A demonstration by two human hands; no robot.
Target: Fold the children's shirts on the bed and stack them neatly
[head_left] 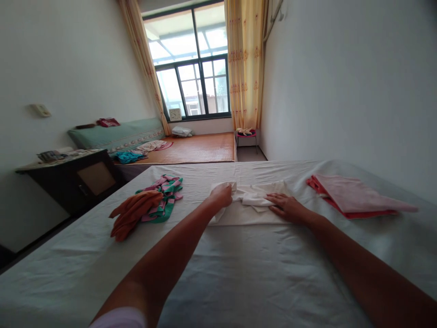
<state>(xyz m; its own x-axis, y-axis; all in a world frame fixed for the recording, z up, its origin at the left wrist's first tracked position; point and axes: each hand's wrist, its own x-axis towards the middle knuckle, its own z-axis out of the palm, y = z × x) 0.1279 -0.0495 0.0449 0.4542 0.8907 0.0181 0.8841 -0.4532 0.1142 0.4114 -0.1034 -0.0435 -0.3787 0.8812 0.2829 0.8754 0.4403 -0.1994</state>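
Note:
A white cloth garment (252,214), partly folded, lies on the pale sheet (239,273) in front of me; its exact kind does not show. My left hand (222,196) is closed on the garment's left part, pinching a bunched fold. On the right part my right hand (287,207) rests flat, its fingers stretched out over the fabric. Left of the garment sits a crumpled rust-brown cloth (136,212) against a green and pink patterned cloth (167,200). Over to the right, a pink cloth (358,193) lies folded on a red one (365,213).
Beyond the sheet's far edge stands a bed with a brown mat (205,146), clothes (129,157) and a green headboard (119,134). A dark cabinet (92,177) is at the left. A small pink stool (247,134) stands by the curtain (246,68). A white wall (351,82) runs along the right.

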